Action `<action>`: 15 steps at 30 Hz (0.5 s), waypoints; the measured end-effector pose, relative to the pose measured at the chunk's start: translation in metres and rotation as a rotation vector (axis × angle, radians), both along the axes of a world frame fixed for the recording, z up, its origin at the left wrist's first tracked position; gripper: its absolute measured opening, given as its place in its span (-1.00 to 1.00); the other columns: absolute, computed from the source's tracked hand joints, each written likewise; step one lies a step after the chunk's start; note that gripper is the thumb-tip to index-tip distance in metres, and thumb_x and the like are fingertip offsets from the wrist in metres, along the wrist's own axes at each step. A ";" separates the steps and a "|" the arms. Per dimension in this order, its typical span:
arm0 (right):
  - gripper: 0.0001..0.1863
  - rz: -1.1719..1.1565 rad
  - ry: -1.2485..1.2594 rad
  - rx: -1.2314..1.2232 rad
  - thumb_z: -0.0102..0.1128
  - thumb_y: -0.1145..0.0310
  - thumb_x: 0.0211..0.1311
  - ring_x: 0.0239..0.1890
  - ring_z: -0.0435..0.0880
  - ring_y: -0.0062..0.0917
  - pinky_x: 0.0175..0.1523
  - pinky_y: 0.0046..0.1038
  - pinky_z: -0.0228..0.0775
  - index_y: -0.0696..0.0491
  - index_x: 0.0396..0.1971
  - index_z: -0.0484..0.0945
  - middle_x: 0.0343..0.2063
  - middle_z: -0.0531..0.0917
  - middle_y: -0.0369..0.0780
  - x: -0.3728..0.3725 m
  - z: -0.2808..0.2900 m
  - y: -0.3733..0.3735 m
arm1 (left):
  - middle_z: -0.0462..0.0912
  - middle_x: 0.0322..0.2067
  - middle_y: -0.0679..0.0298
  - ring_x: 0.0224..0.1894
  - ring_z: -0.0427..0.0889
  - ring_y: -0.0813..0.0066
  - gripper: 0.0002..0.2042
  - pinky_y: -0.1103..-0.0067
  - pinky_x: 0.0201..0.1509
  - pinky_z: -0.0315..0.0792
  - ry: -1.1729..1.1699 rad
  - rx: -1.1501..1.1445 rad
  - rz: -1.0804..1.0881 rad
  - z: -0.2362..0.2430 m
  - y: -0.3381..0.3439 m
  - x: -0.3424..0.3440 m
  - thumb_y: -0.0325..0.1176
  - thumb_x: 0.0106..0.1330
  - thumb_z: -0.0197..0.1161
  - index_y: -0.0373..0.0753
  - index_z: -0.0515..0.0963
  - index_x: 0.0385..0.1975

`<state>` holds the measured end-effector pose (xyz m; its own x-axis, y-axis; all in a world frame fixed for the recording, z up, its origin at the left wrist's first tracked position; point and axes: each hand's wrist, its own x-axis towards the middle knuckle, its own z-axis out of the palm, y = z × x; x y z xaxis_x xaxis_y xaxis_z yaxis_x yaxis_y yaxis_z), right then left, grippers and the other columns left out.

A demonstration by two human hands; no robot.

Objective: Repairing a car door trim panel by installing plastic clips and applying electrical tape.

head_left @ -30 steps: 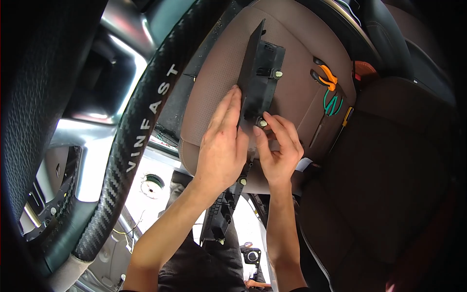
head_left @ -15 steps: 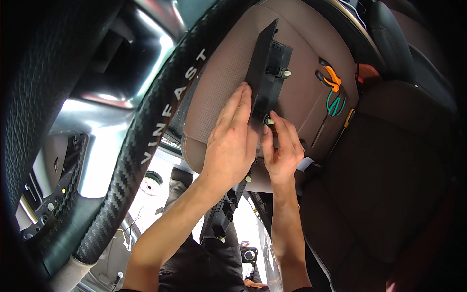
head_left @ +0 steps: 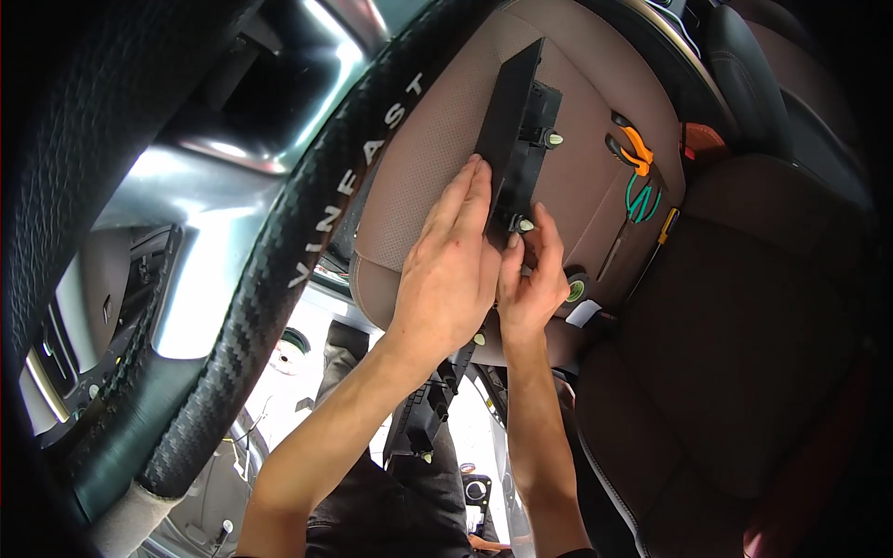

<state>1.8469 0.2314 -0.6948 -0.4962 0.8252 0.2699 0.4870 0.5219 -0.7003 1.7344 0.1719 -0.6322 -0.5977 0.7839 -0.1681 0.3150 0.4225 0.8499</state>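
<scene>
The inside of a car fills the view: a brown seat cushion [head_left: 595, 139] lies ahead, and a steering wheel [head_left: 307, 251] with a black woven-pattern rim sweeps across to the left of it. On the cushion a black plastic trim panel [head_left: 510, 139] stands on edge, and both hands work at its lower end.

Since a second ago the view has swung, so the panel sits higher and further right in the picture, and the left hand [head_left: 451, 270] has slid up until its straightened fingers lie flat along the panel's left face. The right hand [head_left: 532, 279] has closed in, its fingertips pinching at a pale clip [head_left: 526, 225] at the panel's bottom corner. That reads as the grip settling for work on that clip.

The panel's long axis runs from the hands up and slightly right, away from the person, its thin edge turned towards the camera. A second pale clip [head_left: 555, 139] sticks out right of the panel. Orange-handled pliers [head_left: 634, 149] and a green-handled tool [head_left: 642, 200] lie right of the panel, apart from it.
</scene>
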 end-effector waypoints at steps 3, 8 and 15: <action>-0.69 0.059 0.029 -0.084 0.21 0.62 0.22 -0.44 0.67 -0.37 -0.32 -0.41 0.53 0.23 -0.02 0.56 -0.41 0.66 -0.09 0.007 0.003 0.009 | 0.29 0.32 -0.12 0.31 0.38 -0.12 -0.40 0.30 0.36 0.32 -0.003 -0.007 0.000 -0.001 -0.002 -0.001 -0.63 0.26 -0.05 -0.43 0.15 0.38; -0.69 0.215 0.102 -0.327 0.23 0.61 0.26 -0.40 0.67 -0.50 -0.28 -0.53 0.51 0.19 0.01 0.61 -0.31 0.69 -0.11 0.017 0.011 0.026 | 0.27 0.32 -0.18 0.29 0.40 -0.12 -0.42 0.29 0.35 0.33 0.010 0.010 -0.008 -0.003 -0.003 -0.005 -0.59 0.25 0.02 -0.52 0.18 0.33; -0.73 0.034 0.254 -0.386 0.27 0.54 0.28 -0.27 0.63 -0.57 -0.18 -0.56 0.48 0.18 -0.02 0.65 -0.22 0.69 -0.15 0.011 0.008 0.011 | 0.27 0.33 -0.15 0.29 0.40 -0.12 -0.43 0.29 0.34 0.35 0.037 0.039 -0.024 -0.005 -0.002 -0.005 -0.59 0.27 -0.01 -0.50 0.17 0.34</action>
